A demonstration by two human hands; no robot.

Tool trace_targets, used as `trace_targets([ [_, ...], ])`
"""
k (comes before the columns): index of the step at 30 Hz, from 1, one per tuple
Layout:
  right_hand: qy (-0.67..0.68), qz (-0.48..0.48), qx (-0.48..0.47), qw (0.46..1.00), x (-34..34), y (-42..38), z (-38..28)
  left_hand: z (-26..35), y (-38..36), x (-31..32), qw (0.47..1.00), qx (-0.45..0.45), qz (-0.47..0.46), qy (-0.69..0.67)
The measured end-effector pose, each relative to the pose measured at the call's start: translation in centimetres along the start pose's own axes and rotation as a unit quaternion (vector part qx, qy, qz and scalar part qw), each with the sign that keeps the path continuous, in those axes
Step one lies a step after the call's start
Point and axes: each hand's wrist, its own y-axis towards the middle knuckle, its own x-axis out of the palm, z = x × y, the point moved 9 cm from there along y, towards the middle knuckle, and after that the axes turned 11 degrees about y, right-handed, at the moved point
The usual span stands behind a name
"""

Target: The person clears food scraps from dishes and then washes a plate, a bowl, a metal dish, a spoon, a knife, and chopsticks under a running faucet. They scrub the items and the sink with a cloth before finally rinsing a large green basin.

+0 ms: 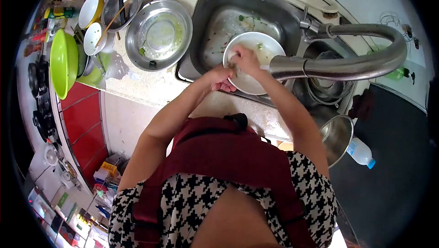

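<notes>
A white bowl (251, 84) is tilted in the near part of the steel sink (196, 49), with cloudy residue and a green scrap inside it. My left hand (222, 78) grips the bowl's near left rim, thumb toward the inside. Over the bowl's left inner wall, my right hand (247, 60) is closed, its fingers bent down toward the surface. Something small and brownish shows below those fingers; I cannot tell what they hold. The faucet spout (286, 68) overlaps the bowl's right side in this view.
Left of the sink, a steel basin (183, 30) with food scraps stands on the counter. Farther left are a steel pan (109, 14), small bowls and a green basin (64, 65). A steel pot (340, 140) and a bottle (360, 152) are at the right.
</notes>
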Motion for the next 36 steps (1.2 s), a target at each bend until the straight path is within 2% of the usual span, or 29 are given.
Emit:
trace_targets([
  [1,0.000,0.070,-0.034,0.997,-1.3,1.1,-0.1,0.0,0.0,0.1,1.000,0.000,-0.003,-0.009],
  [3,-0.040,0.122,0.063,0.990,-4.6,2.5,1.6,0.2,-0.1,0.1,1.000,0.002,-0.005,-0.028],
  [6,0.097,0.302,0.131,0.939,-5.6,2.3,6.9,0.2,0.2,0.0,0.999,0.013,0.003,-0.045],
  [9,-0.033,0.264,-0.038,0.963,-2.9,1.9,0.0,0.1,0.1,0.5,0.998,0.011,0.015,-0.063],
  [12,-0.011,-0.003,-0.071,0.997,1.3,0.3,-3.8,-0.6,0.5,-0.4,0.998,-0.017,0.017,-0.055],
  [14,-0.199,-0.022,-0.174,0.964,1.0,0.5,-6.7,-0.7,0.3,-0.9,0.998,-0.025,0.036,-0.043],
  [15,-0.289,-0.032,-0.223,0.930,1.1,0.5,-7.4,-0.8,0.1,-1.1,0.998,-0.029,0.046,-0.037],
  [16,-0.375,0.018,-0.272,0.886,0.5,1.0,-8.4,-0.4,-0.4,-1.1,0.998,-0.017,0.047,-0.027],
  [17,-0.416,-0.006,-0.306,0.856,-0.6,1.5,-8.6,-0.1,-0.9,-1.1,0.999,-0.004,0.049,-0.016],
  [19,-0.487,0.008,-0.289,0.824,-2.6,2.3,-7.6,0.6,-1.5,-1.7,0.997,0.033,0.071,-0.010],
  [22,-0.581,-0.017,-0.321,0.748,-3.0,0.7,-3.9,1.4,-2.2,-3.2,0.987,0.079,0.138,0.009],
  [25,-0.621,-0.060,-0.160,0.765,-1.6,-0.2,1.0,2.6,-2.4,-4.5,0.971,0.089,0.212,0.063],
  [28,-0.521,-0.054,-0.246,0.815,-0.3,-1.0,-2.3,3.6,-2.9,-4.5,0.960,0.116,0.239,0.083],
  [32,-0.527,0.041,-0.376,0.761,-2.9,0.7,-8.5,5.1,-4.6,-4.6,0.943,0.129,0.267,0.151],
  [35,-0.633,0.014,-0.270,0.726,-2.8,1.8,-3.9,5.8,-4.9,-5.3,0.922,0.160,0.302,0.180],
  [36,-0.572,0.008,-0.237,0.786,-2.9,1.4,-2.1,6.0,-4.7,-5.7,0.915,0.173,0.315,0.181],
])
